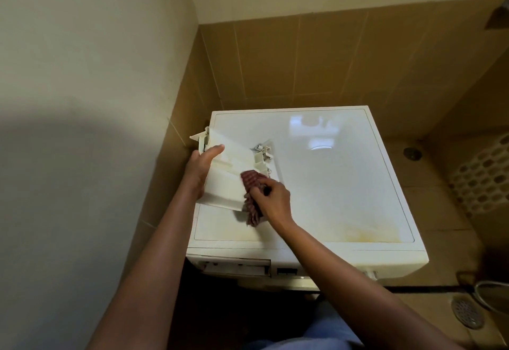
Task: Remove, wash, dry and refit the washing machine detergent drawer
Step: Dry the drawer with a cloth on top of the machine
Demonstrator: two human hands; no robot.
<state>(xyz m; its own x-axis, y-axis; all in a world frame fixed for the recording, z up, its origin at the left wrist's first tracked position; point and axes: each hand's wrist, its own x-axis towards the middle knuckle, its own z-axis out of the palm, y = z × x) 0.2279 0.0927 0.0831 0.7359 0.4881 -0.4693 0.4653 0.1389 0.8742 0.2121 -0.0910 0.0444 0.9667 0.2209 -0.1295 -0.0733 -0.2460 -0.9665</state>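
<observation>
Tiled corner; washing machine top (330,184) carries the detergent drawer (228,173), far left. Our left hand (199,168) grips its left edge; our right hand (272,201) pinches a checked cloth (252,195) against it. We judge drying underway; drawer slot (237,265) empty, refit pending.

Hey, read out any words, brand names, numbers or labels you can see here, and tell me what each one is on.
No text can be read.
Washing machine lid: blank, only a window reflection.
Control panel on the front edge: dark marks, too small and blurred to read.
Detergent drawer: no print visible.
Cloth: a striped pattern, no lettering.
</observation>
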